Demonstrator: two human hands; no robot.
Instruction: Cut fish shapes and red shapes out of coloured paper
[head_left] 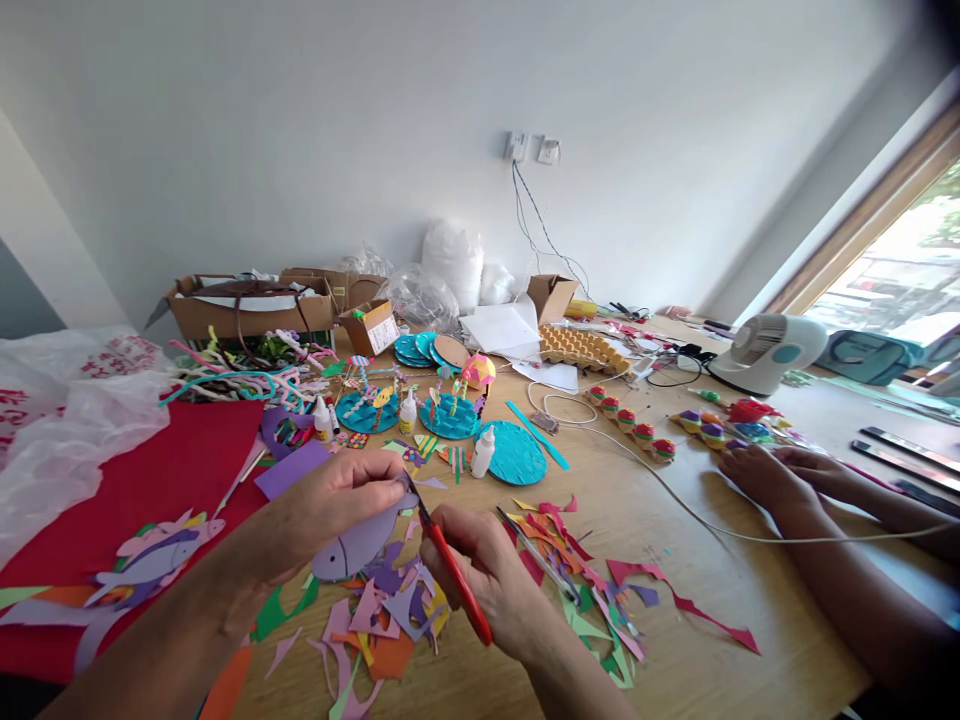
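Between its thumb and fingers, my left hand (352, 485) pinches a purple paper fish (356, 547) with a drawn eye and a curved gill line. My right hand (480, 560) grips red-handled scissors (459, 580). Their blades reach the paper's edge close beside my left fingertips. Below both hands lies a heap of colourful paper scraps (386, 640). Paper fish cut-outs (154, 562) in several colours rest on a red sheet (187, 460) at the left.
Glue bottles (484, 452) stand near blue textured discs (517, 455). Another person's hands (780, 480) work at the right by painted egg-carton pieces (709, 430). A white fan (766, 352), a cable (675, 497), an egg tray (581, 348) and cardboard boxes (251, 310) are farther back.
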